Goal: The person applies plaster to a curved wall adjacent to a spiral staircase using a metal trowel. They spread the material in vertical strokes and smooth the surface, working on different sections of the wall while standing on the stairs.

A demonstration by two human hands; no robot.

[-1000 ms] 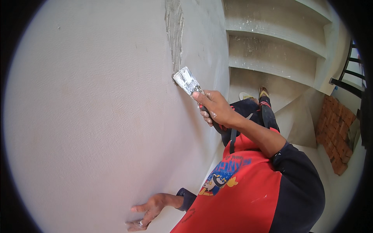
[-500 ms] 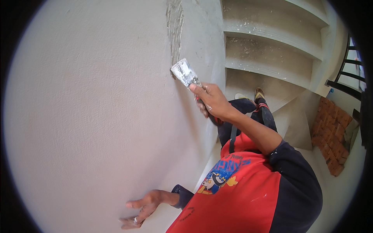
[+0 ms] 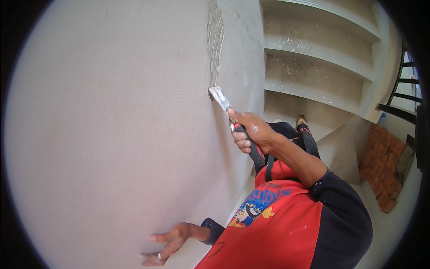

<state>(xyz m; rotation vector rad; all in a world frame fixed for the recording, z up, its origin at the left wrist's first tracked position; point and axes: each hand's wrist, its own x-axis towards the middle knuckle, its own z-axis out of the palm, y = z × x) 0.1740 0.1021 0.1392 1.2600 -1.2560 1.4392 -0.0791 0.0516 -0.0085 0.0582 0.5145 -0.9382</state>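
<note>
My right hand (image 3: 257,131) is wrapped round the dark and red handle of a putty knife (image 3: 220,97), whose blade is smeared with white. The blade's tip meets the pale wall (image 3: 112,116) at the lower end of a rough grey strip of filler (image 3: 216,45). A little dark grey paste shows beside that tip. Lower down, my left hand (image 3: 169,242) is held out at the wall with its fingers apart and a ring on one of them. Nothing is in it. Whether its fingertips press on the wall is hard to tell.
Stairs (image 3: 313,85) spotted with white specks run along the right of the wall. A sandalled foot (image 3: 301,120) rests on a step. At the far right are a black railing (image 3: 398,110) and a patch of reddish-brown bricks or tiles (image 3: 380,166).
My right hand has turned, so the blade shows narrower and more of the handle is seen. The filler strip and stairs sit slightly right and lower in view. My left hand stays nearly still.
</note>
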